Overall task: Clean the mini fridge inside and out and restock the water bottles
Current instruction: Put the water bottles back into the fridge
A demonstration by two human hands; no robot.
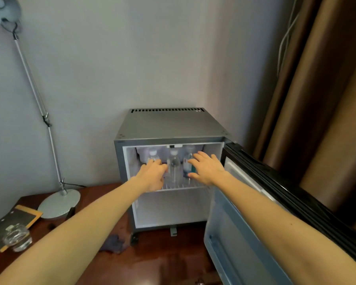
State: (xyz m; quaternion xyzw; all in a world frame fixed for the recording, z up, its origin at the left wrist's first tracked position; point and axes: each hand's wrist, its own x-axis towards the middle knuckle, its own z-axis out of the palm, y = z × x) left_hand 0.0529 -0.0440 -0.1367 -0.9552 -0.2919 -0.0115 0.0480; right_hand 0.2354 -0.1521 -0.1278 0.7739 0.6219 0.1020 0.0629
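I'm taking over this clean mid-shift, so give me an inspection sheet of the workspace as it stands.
Surface: dark wooden tabletop under the mini fridge.
Job's things: door open; three bottles upright on the wire shelf; cloth lying in front.
Clutter: glass jar, notepad, lamp.
Hands: left hand grips the left bottle; right hand open, fingers spread by the right bottle.
Cables: black lamp cord; white cord at the curtain.
Surroundings: grey wall.

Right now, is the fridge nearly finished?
Nearly, it seems. Three bottles stand on the shelf in the open fridge. The left hand grips the left bottle; the right hand touches the right bottle. Left: shut the door and pick up the cloth from the desk.
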